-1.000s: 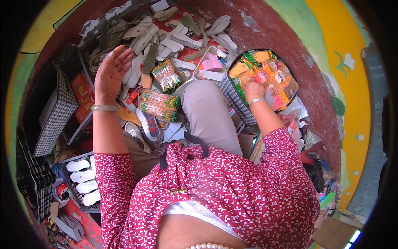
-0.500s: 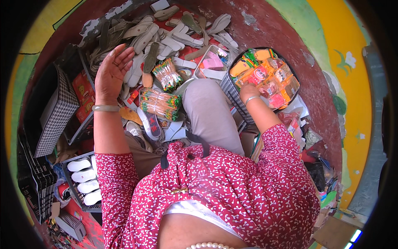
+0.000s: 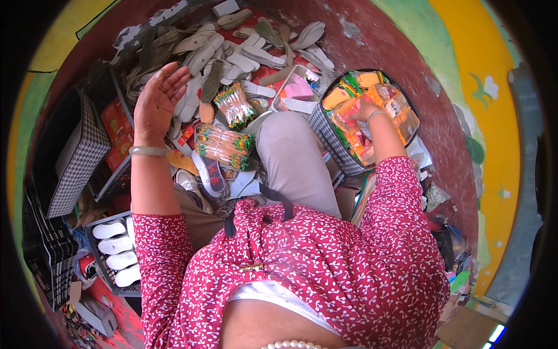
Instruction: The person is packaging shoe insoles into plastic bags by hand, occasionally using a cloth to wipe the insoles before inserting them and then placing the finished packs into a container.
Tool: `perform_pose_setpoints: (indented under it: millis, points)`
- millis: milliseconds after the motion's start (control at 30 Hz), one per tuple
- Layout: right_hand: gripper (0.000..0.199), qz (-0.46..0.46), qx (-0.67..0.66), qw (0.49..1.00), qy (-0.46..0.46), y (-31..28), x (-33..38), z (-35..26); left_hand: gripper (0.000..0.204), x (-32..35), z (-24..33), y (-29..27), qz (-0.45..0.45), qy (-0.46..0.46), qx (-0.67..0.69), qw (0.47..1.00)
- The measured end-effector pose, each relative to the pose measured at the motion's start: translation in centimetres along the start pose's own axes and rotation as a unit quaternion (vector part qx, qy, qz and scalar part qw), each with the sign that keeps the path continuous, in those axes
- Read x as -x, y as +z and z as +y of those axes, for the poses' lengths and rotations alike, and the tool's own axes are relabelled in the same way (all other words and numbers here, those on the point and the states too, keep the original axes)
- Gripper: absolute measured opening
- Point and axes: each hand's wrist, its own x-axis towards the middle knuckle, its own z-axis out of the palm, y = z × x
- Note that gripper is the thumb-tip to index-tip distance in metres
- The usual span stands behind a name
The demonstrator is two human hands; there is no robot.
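Observation:
My left hand [image 3: 160, 102] is raised with the palm turned in. Its fingers are apart and slightly curled, holding nothing, beside a heap of grey and white insoles [image 3: 203, 55]. My right hand [image 3: 365, 110] reaches into a black-and-white checked basket [image 3: 335, 144]. It is among orange and red clear-wrapped packets [image 3: 397, 106], over a reddish one; its fingertips are hidden, so a grip cannot be made out. Two bundles of thin sticks with green and orange ends lie by my knee: a nearer bundle [image 3: 224, 145] and a farther bundle [image 3: 234, 104].
A clear tray [image 3: 298, 87] with pink items sits left of the basket. At left stand a checked box [image 3: 78, 154] and a dark crate of white insoles [image 3: 119, 253]. A peeling red wall [image 3: 372, 35] curves behind. My bent knee [image 3: 293, 151] rises between the bundles and basket.
My right hand has moved farther into the basket, up and slightly to the right, over the packets. My left hand has hardly moved.

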Motion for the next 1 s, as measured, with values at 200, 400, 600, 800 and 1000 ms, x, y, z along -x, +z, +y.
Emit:
perform_pose_setpoints:
  millis: [200,400,600,800,1000]
  points:
    - [0.113,-0.048,-0.029,0.998,0.019,2.3,-0.7,-0.9,0.046,0.4,-0.1,-1.2,-0.014,0.001,0.010,1.000]
    - [0.120,-0.036,-0.051,0.998,0.009,6.4,-4.4,2.6,0.045,0.0,-0.2,-1.4,-0.021,0.000,-0.008,1.000]
    - [0.111,-0.044,-0.108,0.993,-0.033,4.6,-3.8,2.8,0.043,0.5,0.6,-1.4,0.012,0.055,-0.019,0.998]
    - [0.061,0.052,-0.172,0.977,-0.117,-0.2,-2.8,5.1,0.042,0.1,0.7,-3.0,0.106,0.070,0.074,0.989]
    - [0.028,0.093,-0.597,0.755,-0.255,-9.7,9.9,-8.0,0.045,-0.5,0.0,-4.8,0.256,0.089,0.163,0.949]
